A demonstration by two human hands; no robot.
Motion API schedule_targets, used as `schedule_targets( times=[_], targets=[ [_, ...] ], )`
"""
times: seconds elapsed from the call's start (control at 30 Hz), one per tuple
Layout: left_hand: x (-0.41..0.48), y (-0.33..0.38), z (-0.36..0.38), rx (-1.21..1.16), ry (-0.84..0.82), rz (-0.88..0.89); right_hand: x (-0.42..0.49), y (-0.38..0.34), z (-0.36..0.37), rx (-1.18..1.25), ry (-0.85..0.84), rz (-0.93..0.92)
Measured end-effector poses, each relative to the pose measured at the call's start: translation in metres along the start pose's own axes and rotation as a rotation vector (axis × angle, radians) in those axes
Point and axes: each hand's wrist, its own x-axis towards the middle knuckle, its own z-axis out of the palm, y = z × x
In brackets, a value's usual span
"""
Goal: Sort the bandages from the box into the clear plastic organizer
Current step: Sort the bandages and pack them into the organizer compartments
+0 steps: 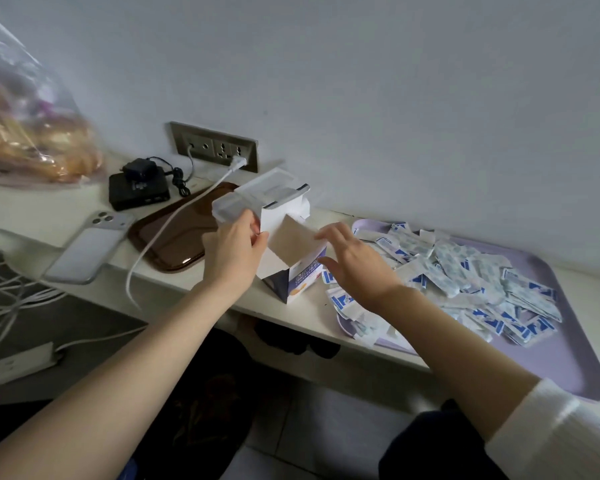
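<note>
- Lying on the surface at the left are a phone (84, 251) and a brown tray (174, 237).
- The left hand (234, 249) has its fingers curled round the clear organizer (246, 199), just behind the open box (291, 265).
- The right hand (355, 263), fingers spread loose, touches the box.
- Bandages (465, 271) are heaped on a purple tray (568, 341).

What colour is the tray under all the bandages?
The tray is light purple, in the head view.
</note>
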Motion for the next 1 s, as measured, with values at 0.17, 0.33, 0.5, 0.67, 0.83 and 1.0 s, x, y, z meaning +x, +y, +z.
schedule_targets(
  times=[0.17, 0.33, 0.5, 0.67, 0.83, 1.0],
  targets=[
    [0.006, 0.007, 0.000, 0.172, -0.029, 0.020, -0.006, 0.024, -0.006, 0.076, 0.045, 0.171],
    [-0.012, 0.023, -0.013, 0.129, 0.242, 0.151, -0.022, 0.048, -0.015, -0.098, -0.177, 0.220],
    [-0.049, 0.055, 0.007, -0.108, 0.163, 0.673, -0.041, 0.057, -0.011, -0.124, -0.397, 0.144],
    [-0.066, 0.057, 0.054, 0.105, -0.320, 0.469, -0.047, 0.055, 0.001, -0.241, -0.423, 0.096],
    [-0.065, 0.053, 0.088, 0.271, -0.433, 0.358, -0.046, 0.058, 0.011, -0.326, -0.338, 0.078],
    [-0.059, 0.057, 0.101, 0.208, -0.426, 0.317, -0.044, 0.066, 0.014, -0.301, -0.318, 0.064]
  ],
)
